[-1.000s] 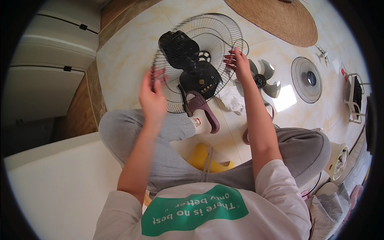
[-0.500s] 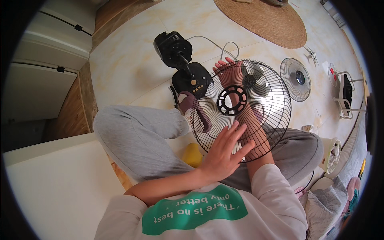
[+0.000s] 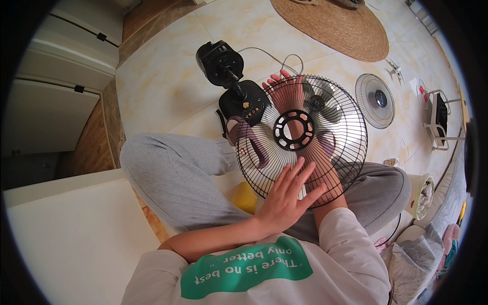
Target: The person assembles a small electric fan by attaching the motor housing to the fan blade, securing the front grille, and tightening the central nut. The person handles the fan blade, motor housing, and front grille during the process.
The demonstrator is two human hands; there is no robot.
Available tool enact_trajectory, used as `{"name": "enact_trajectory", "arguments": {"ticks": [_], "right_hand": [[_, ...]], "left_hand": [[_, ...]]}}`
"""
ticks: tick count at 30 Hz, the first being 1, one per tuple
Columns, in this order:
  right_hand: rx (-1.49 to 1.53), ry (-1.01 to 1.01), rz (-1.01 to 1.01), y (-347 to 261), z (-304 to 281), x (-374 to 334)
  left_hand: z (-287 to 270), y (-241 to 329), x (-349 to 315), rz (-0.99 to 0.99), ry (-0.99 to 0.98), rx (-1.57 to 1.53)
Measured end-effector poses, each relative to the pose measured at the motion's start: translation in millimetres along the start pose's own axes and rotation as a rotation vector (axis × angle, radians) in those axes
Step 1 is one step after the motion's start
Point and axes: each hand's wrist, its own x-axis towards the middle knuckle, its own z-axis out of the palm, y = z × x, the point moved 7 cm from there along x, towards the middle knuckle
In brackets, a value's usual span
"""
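A round black wire fan grille (image 3: 294, 112) with a ring at its centre is tilted over my lap. My left hand (image 3: 291, 195) lies on its near side, fingers stretched out and spread across the wires. Behind the grille passes my right forearm; my right hand (image 3: 282, 85) shows partly through the wires, its outstretched fingertips beyond the far rim. How firmly it bears the grille is hidden. Through the wires I see a dark translucent fan blade (image 3: 330, 109). Left of the grille stands the black fan base (image 3: 241, 104) with its motor head (image 3: 218, 62).
A second grille (image 3: 375, 100) lies on the floor at right. Farther back is a round woven mat (image 3: 335, 28). A cable (image 3: 274, 57) trails behind the base. White cabinets (image 3: 61, 56) line the left; a bin (image 3: 421, 195) and bedding (image 3: 417, 254) are at right.
The grille has shifted slightly left. My right fingertips have moved a little left along its far rim, and my left hand stays spread on the near side.
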Motion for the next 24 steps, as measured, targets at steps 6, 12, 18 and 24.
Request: {"name": "enact_trajectory", "arguments": {"ticks": [6, 12, 18, 24], "right_hand": [[-0.012, 0.028, -0.006, -1.6, -2.0, -0.7], [-0.009, 0.051, -0.012, -1.7, -4.0, 0.8], [-0.031, 0.054, -0.011, -0.7, -2.5, -0.4], [-0.072, 0.094, -0.017, -2.9, 1.8, -5.7]], "left_hand": [[1.2, 0.3, -1.0, -0.009, -0.011, -0.012], [1.8, 1.3, -0.3, -0.012, -0.019, -0.018], [0.8, 1.5, -0.1, -0.016, -0.017, -0.031], [-4.6, 1.0, 3.1, -0.019, 0.003, -0.057]]}}
